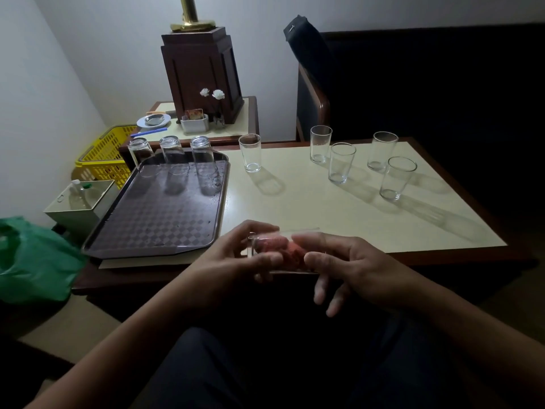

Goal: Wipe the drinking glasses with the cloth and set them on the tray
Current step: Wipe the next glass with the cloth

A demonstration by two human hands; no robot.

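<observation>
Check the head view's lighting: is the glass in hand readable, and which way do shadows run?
Head view: dim, lit from the back left; the upright glasses cast long shadows toward the near right across the table; the held glass is faint, its red cloth visible between the left hand and right hand.

A yellow basket (pixel 103 156) sits at the left, beyond a green bag (pixel 32 261). 2 white flowers (pixel 218 94) stand before a brown lamp stand (pixel 203 69).
</observation>
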